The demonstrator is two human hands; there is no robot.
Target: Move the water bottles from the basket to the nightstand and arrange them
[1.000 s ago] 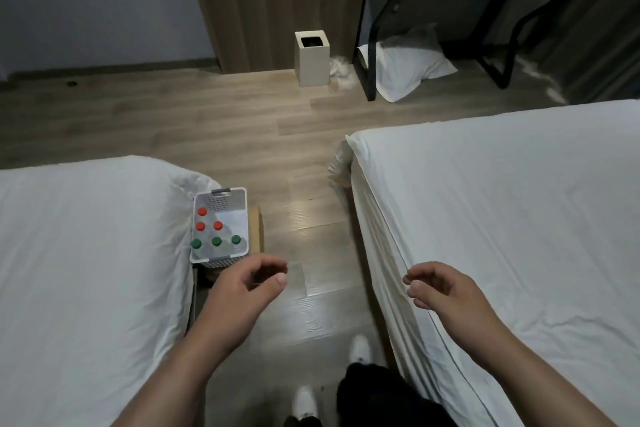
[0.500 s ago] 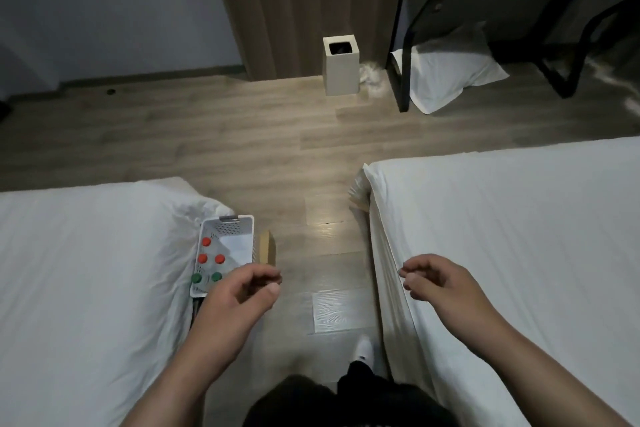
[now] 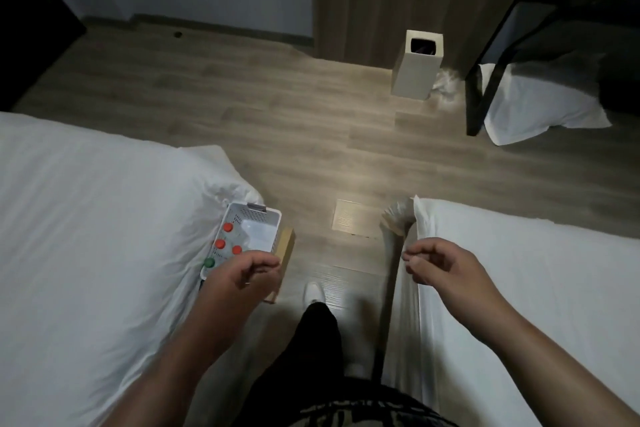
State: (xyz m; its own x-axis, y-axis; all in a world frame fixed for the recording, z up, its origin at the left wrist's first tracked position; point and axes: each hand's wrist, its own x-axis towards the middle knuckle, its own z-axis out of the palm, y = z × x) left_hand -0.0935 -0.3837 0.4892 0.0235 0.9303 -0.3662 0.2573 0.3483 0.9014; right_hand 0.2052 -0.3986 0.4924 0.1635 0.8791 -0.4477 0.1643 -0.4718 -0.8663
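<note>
A white perforated basket stands on a small wooden stand beside the left bed. Water bottles with red caps and one green cap stand upright inside it, seen from above. My left hand hovers over the basket's near end with fingers loosely curled, holding nothing and hiding part of the basket. Over the edge of the right bed, my right hand hangs loosely curled and empty. No nightstand is in view.
White beds lie on the left and right with a narrow wood-floor aisle between them. A white bin stands by a wooden panel ahead. A pillow lies under a black-framed desk. My leg and white shoe fill the aisle.
I have stepped forward and the view has swung left. The basket is now closer and my left hand has come over its near end, covering some caps. My right hand stayed over the right bed's edge.
</note>
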